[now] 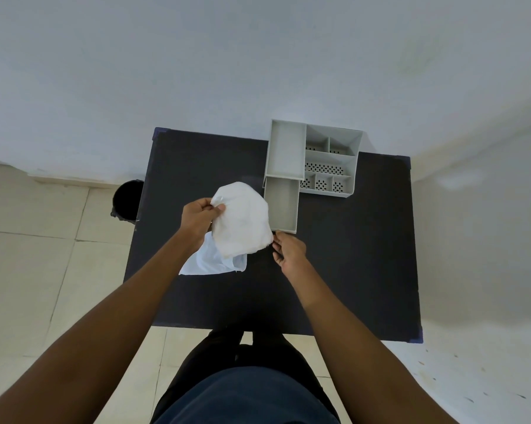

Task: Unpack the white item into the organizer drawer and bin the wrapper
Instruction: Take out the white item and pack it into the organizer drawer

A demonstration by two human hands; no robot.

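A folded white item (242, 221) is held up over the black table (349, 255), just left of the grey organizer's pulled-out drawer (282, 206). My left hand (198, 220) grips its upper left edge. My right hand (288, 250) pinches its lower right corner, close to the drawer's front edge. A thin, pale, see-through wrapper (210, 261) hangs below the item and lies partly on the table. The drawer holds nothing.
The grey organizer (328, 160) with several perforated compartments stands at the table's far edge against the wall. A round black bin (128, 198) sits on the tiled floor beside the table's left side.
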